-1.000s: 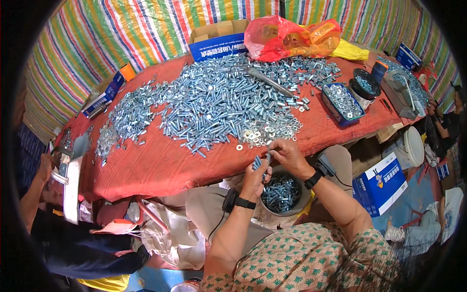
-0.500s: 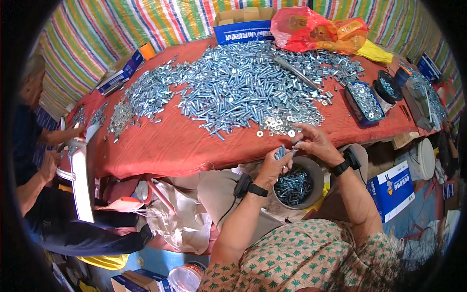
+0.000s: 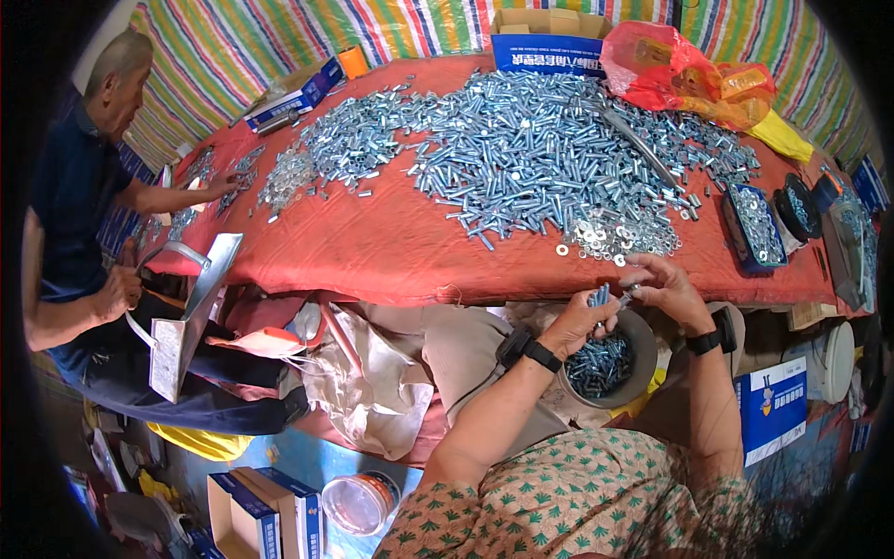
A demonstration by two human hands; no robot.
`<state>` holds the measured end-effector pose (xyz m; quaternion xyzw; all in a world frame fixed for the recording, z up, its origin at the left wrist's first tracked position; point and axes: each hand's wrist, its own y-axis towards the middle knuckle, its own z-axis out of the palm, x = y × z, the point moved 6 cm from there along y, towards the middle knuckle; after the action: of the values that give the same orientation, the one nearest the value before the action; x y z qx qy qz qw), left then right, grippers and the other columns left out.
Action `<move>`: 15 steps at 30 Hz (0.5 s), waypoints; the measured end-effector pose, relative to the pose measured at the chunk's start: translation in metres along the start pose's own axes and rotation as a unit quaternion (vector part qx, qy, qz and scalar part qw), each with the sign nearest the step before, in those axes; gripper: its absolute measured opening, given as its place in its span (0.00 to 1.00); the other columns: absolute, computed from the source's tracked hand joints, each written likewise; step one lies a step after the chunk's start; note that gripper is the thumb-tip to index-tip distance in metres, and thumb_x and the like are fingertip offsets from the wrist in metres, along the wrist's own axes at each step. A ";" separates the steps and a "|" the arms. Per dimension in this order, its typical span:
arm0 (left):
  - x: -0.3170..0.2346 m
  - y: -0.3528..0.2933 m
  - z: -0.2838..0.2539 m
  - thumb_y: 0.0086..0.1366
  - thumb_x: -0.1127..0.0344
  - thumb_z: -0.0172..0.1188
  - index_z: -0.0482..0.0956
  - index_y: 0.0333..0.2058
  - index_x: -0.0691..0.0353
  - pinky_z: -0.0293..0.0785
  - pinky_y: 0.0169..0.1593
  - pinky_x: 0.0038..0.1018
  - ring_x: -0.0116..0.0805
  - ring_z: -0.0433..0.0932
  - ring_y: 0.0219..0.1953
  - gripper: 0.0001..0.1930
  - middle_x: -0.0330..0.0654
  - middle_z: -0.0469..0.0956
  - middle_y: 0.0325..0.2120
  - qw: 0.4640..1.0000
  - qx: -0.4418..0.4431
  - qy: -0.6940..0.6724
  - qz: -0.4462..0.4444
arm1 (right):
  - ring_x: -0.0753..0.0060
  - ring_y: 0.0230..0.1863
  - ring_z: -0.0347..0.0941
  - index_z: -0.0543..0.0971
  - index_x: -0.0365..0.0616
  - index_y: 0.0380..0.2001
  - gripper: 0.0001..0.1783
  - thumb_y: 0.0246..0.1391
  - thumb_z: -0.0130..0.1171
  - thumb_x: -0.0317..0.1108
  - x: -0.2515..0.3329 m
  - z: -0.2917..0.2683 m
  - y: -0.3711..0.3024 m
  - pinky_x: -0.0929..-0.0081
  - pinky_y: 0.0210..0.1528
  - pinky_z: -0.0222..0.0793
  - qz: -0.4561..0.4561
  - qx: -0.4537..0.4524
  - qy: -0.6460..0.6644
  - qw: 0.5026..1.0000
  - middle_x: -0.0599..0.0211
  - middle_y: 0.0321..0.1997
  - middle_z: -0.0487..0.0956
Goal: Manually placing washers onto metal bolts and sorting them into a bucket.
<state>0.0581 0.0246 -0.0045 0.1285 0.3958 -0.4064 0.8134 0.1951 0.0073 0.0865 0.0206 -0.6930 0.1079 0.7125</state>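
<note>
My left hand (image 3: 579, 328) is closed around several bluish-silver bolts (image 3: 599, 296) whose ends stick up past the fingers. Close beside it, my right hand (image 3: 675, 300) pinches a small silver metal piece (image 3: 629, 292) at the tip of the left fingers; its exact kind is too small to tell. Both hands are over the grey bucket (image 3: 644, 368), which holds many similar bolts (image 3: 599, 365). Just beyond them, flat washers and ring washers (image 3: 619, 238) lie loose near the edge of the red-covered table (image 3: 372, 247).
A large heap of bolts (image 3: 531, 149) covers the table's middle, with a metal bar (image 3: 643, 149) on it. At right stands a blue tray of washers (image 3: 756, 228). A co-worker (image 3: 84, 214) at left grips a metal scoop (image 3: 196, 321) by its handle. A blue carton (image 3: 549, 53) stands behind.
The view has swung left, so the table appears further right. The co-worker has lowered and tilted the scoop, and one hand now reaches onto the table. My hands keep nearly the same pose.
</note>
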 end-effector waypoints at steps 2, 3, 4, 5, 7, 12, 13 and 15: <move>-0.001 -0.002 0.008 0.64 0.62 0.62 0.73 0.36 0.60 0.60 0.18 0.14 0.19 0.68 0.17 0.09 0.35 0.73 0.20 1.000 -0.004 -0.020 -0.005 | 0.77 0.44 0.76 0.69 0.44 0.57 0.27 0.53 0.55 0.16 0.000 -0.005 0.000 0.79 0.47 0.73 0.009 0.034 -0.007 0.999 0.65 0.43 0.80; -0.001 -0.003 0.011 0.64 0.63 0.62 0.73 0.36 0.59 0.60 0.18 0.14 0.19 0.68 0.17 0.09 0.35 0.73 0.20 0.999 -0.006 -0.040 -0.012 | 0.77 0.44 0.76 0.70 0.44 0.57 0.27 0.53 0.55 0.15 -0.001 -0.006 0.000 0.79 0.47 0.73 0.017 0.065 -0.014 0.998 0.65 0.42 0.80; 0.000 -0.002 0.010 0.65 0.63 0.61 0.73 0.37 0.59 0.60 0.18 0.15 0.19 0.68 0.17 0.09 0.35 0.73 0.19 0.999 0.003 -0.035 -0.009 | 0.78 0.42 0.77 0.69 0.44 0.57 0.28 0.51 0.57 0.16 -0.001 -0.006 0.002 0.80 0.44 0.73 0.003 0.054 -0.019 0.998 0.65 0.39 0.81; 0.001 -0.002 0.008 0.65 0.63 0.61 0.73 0.37 0.59 0.60 0.18 0.15 0.19 0.68 0.17 0.09 0.35 0.73 0.19 0.999 0.003 -0.035 -0.007 | 0.78 0.42 0.77 0.69 0.44 0.57 0.28 0.51 0.57 0.16 -0.003 -0.004 0.003 0.80 0.44 0.73 0.003 0.056 -0.020 0.998 0.65 0.39 0.81; 0.000 -0.001 0.005 0.65 0.63 0.61 0.73 0.38 0.60 0.60 0.18 0.15 0.19 0.67 0.17 0.09 0.35 0.73 0.19 1.000 -0.006 0.001 0.018 | 0.80 0.36 0.76 0.69 0.43 0.58 0.30 0.50 0.61 0.19 -0.005 -0.009 0.004 0.82 0.40 0.72 -0.004 -0.026 -0.056 0.998 0.68 0.35 0.80; -0.001 -0.001 0.003 0.64 0.64 0.61 0.74 0.38 0.62 0.60 0.18 0.15 0.19 0.67 0.16 0.10 0.35 0.74 0.19 0.998 -0.027 0.034 0.038 | 0.83 0.32 0.73 0.68 0.42 0.59 0.32 0.49 0.64 0.22 -0.012 -0.006 0.007 0.83 0.36 0.69 -0.063 -0.091 -0.112 0.988 0.73 0.30 0.77; -0.003 -0.001 0.002 0.64 0.64 0.61 0.74 0.38 0.62 0.60 0.18 0.15 0.19 0.67 0.16 0.09 0.36 0.74 0.19 0.998 -0.033 0.034 0.043 | 0.84 0.33 0.72 0.67 0.42 0.60 0.33 0.49 0.64 0.23 -0.009 -0.003 0.007 0.84 0.36 0.68 -0.075 -0.105 -0.112 0.985 0.74 0.31 0.76; -0.003 -0.002 0.003 0.64 0.64 0.61 0.74 0.38 0.62 0.60 0.18 0.15 0.19 0.68 0.16 0.09 0.36 0.74 0.19 0.998 -0.032 0.036 0.043 | 0.84 0.35 0.71 0.64 0.42 0.62 0.34 0.51 0.63 0.24 0.000 0.008 0.000 0.84 0.37 0.68 -0.117 -0.083 -0.047 0.989 0.73 0.34 0.76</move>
<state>0.0571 0.0235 0.0000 0.1334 0.4320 -0.3536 0.8189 0.1868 0.0061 0.0867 0.0475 -0.7248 -0.0347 0.6865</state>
